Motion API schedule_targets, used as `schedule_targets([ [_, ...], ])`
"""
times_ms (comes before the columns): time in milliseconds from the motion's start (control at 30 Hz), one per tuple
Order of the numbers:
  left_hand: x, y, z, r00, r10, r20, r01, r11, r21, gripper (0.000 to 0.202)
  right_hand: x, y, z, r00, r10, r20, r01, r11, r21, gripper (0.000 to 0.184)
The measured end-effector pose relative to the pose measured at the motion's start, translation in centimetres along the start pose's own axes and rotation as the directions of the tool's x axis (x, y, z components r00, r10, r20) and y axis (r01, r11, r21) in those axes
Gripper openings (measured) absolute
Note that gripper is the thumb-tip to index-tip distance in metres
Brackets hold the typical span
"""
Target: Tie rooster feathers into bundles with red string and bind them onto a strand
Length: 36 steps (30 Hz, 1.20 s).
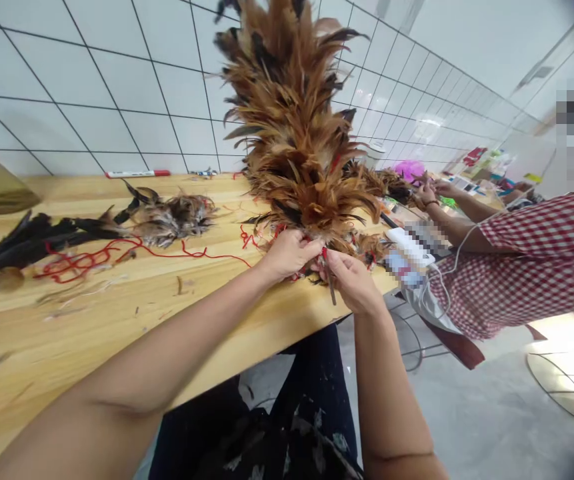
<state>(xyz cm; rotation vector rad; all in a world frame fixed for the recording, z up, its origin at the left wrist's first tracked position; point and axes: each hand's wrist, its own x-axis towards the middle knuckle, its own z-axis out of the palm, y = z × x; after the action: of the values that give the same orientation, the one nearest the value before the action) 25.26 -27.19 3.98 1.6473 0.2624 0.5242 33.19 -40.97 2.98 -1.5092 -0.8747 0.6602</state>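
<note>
A tall brown feather duster (294, 120) stands upright over the wooden table's (117, 313) near edge. At its base my left hand (287, 255) is closed around the feathered stem, where red string shows. Touching it from the right, my right hand (351, 280) pinches the thin dark stick (331, 285) that pokes down below the feathers, with red thread at the fingertips.
Loose dark feathers (31, 240), a grey-brown feather clump (177, 217) and tangled red string (81, 260) lie on the table to the left. A red marker (137, 174) lies by the tiled wall. A person in a red checked shirt (527, 267) works at the right.
</note>
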Motion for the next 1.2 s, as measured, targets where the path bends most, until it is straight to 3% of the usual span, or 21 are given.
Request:
schedule_targets([
  [133,-0.1,-0.1,-0.9,0.983,-0.021,0.18,0.021,1.0,0.001,0.035,-0.2,-0.3,-1.0,0.956,0.159,0.248,-0.243,0.902,0.358,0.044],
  [200,-0.1,-0.2,-1.5,0.97,-0.02,0.243,0.018,1.0,0.01,0.039,-0.2,-0.2,-1.0,0.942,0.176,0.286,-0.296,0.838,0.459,0.039],
  [300,-0.1,-0.2,-2.1,0.971,0.042,0.236,-0.053,0.998,0.04,0.042,-0.2,-0.2,-1.1,0.929,0.18,0.324,-0.338,0.769,0.543,0.037],
  [467,-0.1,0.1,-2.3,0.975,0.095,0.203,-0.103,0.994,0.029,0.044,-0.3,-1.0,-1.1,0.921,0.162,0.355,-0.335,0.795,0.506,0.041],
  [600,-0.1,0.4,-2.1,0.955,0.07,0.29,-0.074,0.997,0.003,0.041,-0.3,-1.7,-0.4,0.932,0.151,0.328,-0.304,0.821,0.484,0.036],
  [767,-0.1,1.3,-2.2,0.952,0.112,0.286,-0.131,0.99,0.048,0.035,-0.5,-1.7,0.4,0.952,0.134,0.276,-0.269,0.798,0.539,0.028],
  [933,-0.3,1.8,-2.4,0.953,0.11,0.283,-0.138,0.987,0.08,0.035,-0.7,-1.5,0.2,0.926,0.143,0.349,-0.332,0.751,0.572,0.031],
  [1067,-0.4,1.7,-2.4,0.897,0.072,0.436,-0.127,0.987,0.096,0.037,-0.7,-1.2,0.2,0.906,0.118,0.407,-0.345,0.764,0.545,0.051],
  [1200,0.1,1.2,-2.7,0.862,0.166,0.479,-0.307,0.923,0.233,0.034,-0.7,-0.8,0.1,0.893,0.113,0.436,-0.337,0.81,0.48,0.056],
])
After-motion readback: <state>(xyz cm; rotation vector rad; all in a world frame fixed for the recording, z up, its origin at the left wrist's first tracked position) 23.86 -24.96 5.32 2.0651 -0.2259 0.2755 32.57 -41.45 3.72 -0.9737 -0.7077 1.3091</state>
